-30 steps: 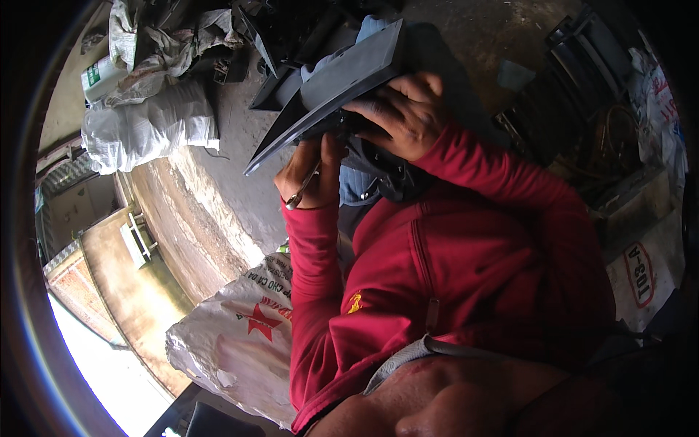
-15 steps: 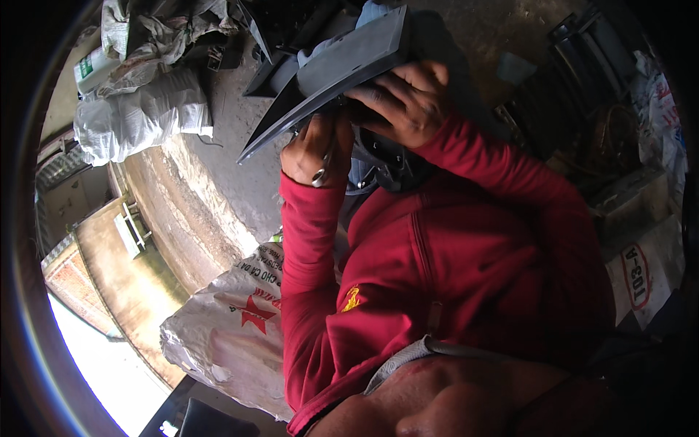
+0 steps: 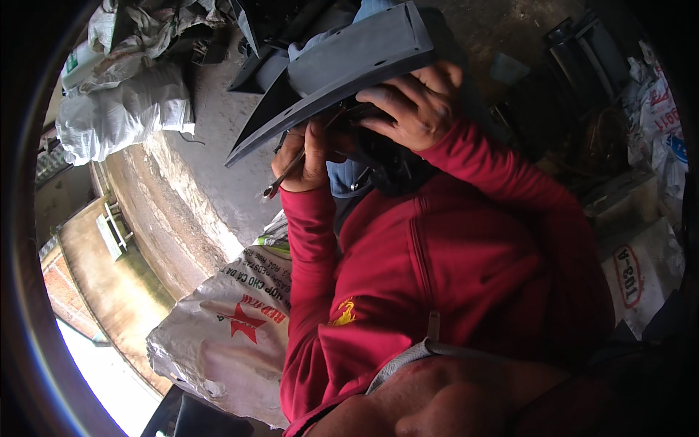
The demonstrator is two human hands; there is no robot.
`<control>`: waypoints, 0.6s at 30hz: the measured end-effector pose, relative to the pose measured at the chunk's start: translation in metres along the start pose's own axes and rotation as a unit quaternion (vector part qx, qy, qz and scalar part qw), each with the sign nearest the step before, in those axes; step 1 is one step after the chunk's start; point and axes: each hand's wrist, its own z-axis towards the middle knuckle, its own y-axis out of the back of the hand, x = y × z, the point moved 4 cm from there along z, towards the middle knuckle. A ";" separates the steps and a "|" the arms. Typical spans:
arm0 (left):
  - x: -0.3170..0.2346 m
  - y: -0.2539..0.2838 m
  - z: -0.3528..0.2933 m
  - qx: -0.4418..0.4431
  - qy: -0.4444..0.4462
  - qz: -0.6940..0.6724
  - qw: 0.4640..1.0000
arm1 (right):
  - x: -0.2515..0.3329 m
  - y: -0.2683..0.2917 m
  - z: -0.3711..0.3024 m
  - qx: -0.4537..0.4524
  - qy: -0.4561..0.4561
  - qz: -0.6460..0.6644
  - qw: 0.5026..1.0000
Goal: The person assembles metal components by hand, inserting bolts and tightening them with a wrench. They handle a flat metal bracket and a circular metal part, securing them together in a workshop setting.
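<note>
A dark grey metal panel (image 3: 357, 54) with a folded, holed rim lies tilted in front of me at the top of the view. Below its near rim my left hand (image 3: 304, 156) is closed around a wrench (image 3: 289, 171), whose ring end sticks out past the fist toward the lower left. My right hand (image 3: 419, 108) is up against the rim's underside farther right, its fingers and thumb bent together around a dark spot. The panel's shadow hides what lies between those fingertips and where the wrench's other end sits.
Other dark metal parts (image 3: 266, 69) stand behind the panel. White sacks (image 3: 127, 109) lie on the far left, and a large printed sack (image 3: 218, 342) is beside my left arm. Dark machinery (image 3: 590, 54) and plastic bags (image 3: 659, 116) are on the right.
My left hand has shifted slightly left and turned, so more of the wrench shows and its ring end points farther out. The right hand and the panel's right end appear slightly farther right.
</note>
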 end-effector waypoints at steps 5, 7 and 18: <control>0.008 0.000 0.000 0.034 0.013 -0.078 0.996 | 0.000 0.000 0.001 -0.015 -0.001 0.003 1.000; 0.011 0.003 0.005 0.055 0.015 -0.106 0.993 | 0.000 0.000 0.003 -0.004 -0.001 0.005 1.000; -0.031 0.004 -0.001 -0.020 -0.135 0.160 0.978 | 0.002 0.004 0.008 -0.018 -0.003 0.007 1.000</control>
